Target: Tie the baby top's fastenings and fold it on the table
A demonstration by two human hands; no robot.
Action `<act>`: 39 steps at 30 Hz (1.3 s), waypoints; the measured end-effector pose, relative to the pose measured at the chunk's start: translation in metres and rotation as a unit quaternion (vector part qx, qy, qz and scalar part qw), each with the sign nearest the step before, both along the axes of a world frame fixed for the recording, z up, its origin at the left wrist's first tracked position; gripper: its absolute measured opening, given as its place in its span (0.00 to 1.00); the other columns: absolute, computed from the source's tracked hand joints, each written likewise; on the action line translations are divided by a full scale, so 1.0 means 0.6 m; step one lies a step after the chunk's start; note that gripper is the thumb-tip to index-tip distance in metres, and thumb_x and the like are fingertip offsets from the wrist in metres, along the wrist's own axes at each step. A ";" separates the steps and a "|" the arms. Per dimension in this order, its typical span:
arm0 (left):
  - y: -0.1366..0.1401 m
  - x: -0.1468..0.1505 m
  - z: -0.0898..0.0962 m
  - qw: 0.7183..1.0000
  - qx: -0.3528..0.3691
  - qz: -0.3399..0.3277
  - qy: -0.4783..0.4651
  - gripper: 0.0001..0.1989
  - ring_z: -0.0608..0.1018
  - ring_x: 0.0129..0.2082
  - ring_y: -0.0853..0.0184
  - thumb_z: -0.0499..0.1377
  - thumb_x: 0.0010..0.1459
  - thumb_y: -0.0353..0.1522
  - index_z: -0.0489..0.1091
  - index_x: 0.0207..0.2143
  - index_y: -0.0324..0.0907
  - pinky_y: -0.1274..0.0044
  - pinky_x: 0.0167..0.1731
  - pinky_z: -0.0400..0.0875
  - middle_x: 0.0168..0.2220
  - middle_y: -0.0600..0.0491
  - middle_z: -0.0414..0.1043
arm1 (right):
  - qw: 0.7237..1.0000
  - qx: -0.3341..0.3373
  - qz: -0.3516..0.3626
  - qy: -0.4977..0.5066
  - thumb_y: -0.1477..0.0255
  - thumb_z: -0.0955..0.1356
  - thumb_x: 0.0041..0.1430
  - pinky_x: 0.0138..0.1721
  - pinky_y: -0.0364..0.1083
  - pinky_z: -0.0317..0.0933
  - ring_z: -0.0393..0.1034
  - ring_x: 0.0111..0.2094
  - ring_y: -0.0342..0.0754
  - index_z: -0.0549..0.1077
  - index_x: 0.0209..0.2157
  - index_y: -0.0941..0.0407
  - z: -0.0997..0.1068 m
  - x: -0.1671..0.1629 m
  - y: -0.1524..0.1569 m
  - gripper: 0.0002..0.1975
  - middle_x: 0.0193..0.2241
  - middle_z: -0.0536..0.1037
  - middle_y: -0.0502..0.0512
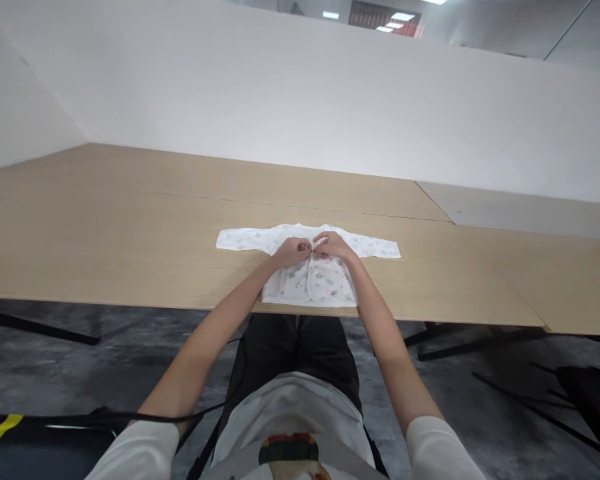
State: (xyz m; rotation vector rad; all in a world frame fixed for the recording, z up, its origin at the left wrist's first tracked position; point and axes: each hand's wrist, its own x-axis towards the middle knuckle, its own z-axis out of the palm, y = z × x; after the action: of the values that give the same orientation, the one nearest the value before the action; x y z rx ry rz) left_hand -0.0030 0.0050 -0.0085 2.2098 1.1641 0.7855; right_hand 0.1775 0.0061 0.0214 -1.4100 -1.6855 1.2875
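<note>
A small white long-sleeved baby shirt (pixel 330 283) with a scattered coloured print lies flat on the wooden table, its sleeves stretched out to both sides and its hem near the front edge. Both hands meet at its front opening, just below the neck. My left hand (pixel 294 252) is closed in a pinch on the shirt's front edge. Beside it, my right hand (pixel 331 245) has its fingers bent and pinched on the same opening. Whatever fastener lies between the fingertips is too small and covered to make out.
The light wooden table (pixel 130 227) runs wide to both sides, with a white partition (pixel 300 100) behind it. A grey panel (pixel 530 207) lies at the back right. Below are a black chair (pixel 590 407) at the right, another dark seat (pixel 45 447) at the left, and a black cable (pixel 210 408) by my left arm.
</note>
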 end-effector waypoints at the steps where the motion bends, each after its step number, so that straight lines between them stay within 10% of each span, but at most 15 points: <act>1: 0.000 0.000 -0.001 1.000 0.003 -0.006 -0.008 0.14 0.70 0.25 0.70 0.53 0.52 0.37 0.75 0.33 0.39 0.78 0.28 0.63 0.25 0.54 0.72 | 1.000 -0.005 -0.007 0.005 0.83 0.69 0.43 0.19 0.39 0.61 0.68 0.17 0.43 0.71 0.37 0.59 0.003 -0.001 -0.001 0.16 0.17 0.74 0.49; 10: -0.001 -0.006 0.011 0.997 -0.045 -0.062 -0.015 0.16 0.74 0.34 0.67 0.55 0.54 0.40 0.76 0.37 0.40 0.77 0.36 0.67 0.35 0.51 0.76 | 1.000 -0.027 -0.008 -0.009 0.80 0.70 0.48 0.20 0.40 0.63 0.69 0.18 0.43 0.71 0.39 0.59 0.009 0.001 0.001 0.13 0.16 0.73 0.50; 18: -0.007 -0.024 0.035 0.977 -0.132 -0.164 0.020 0.16 0.69 0.23 0.71 0.59 0.51 0.43 0.77 0.27 0.39 0.79 0.24 0.61 0.23 0.54 0.73 | 0.995 -0.065 -0.078 0.013 0.80 0.67 0.52 0.19 0.40 0.62 0.66 0.16 0.42 0.67 0.39 0.59 0.026 0.018 0.002 0.11 0.16 0.71 0.47; 23: -0.012 -0.020 0.033 0.975 -0.127 -0.178 0.034 0.12 0.72 0.26 0.71 0.63 0.47 0.39 0.78 0.30 0.40 0.80 0.27 0.63 0.28 0.54 0.76 | 0.996 -0.056 0.055 -0.034 0.72 0.71 0.51 0.21 0.38 0.63 0.68 0.19 0.40 0.71 0.33 0.60 0.038 0.035 -0.008 0.09 0.20 0.74 0.51; 28: -0.011 -0.018 0.026 0.978 -0.118 -0.167 0.045 0.12 0.71 0.24 0.71 0.63 0.46 0.38 0.79 0.29 0.39 0.80 0.26 0.62 0.25 0.53 0.75 | 0.939 -0.107 0.273 -0.177 0.64 0.73 0.46 0.22 0.39 0.63 0.69 0.20 0.41 0.75 0.26 0.61 0.043 0.028 -0.021 0.13 0.20 0.76 0.53; 39: -0.010 -0.015 0.028 0.977 -0.129 -0.161 0.060 0.12 0.67 0.22 0.73 0.62 0.45 0.39 0.78 0.26 0.38 0.81 0.23 0.57 0.22 0.54 0.72 | 0.931 -0.058 0.295 -0.207 0.68 0.71 0.47 0.17 0.38 0.51 0.58 0.15 0.37 0.72 0.20 0.60 0.041 0.008 -0.025 0.10 0.13 0.67 0.47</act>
State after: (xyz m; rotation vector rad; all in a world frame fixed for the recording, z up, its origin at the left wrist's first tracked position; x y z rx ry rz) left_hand -0.0122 -0.0009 0.0086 2.1710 0.8707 0.3494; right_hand 0.1823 -0.0091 0.0461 -1.3560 -2.4933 1.4873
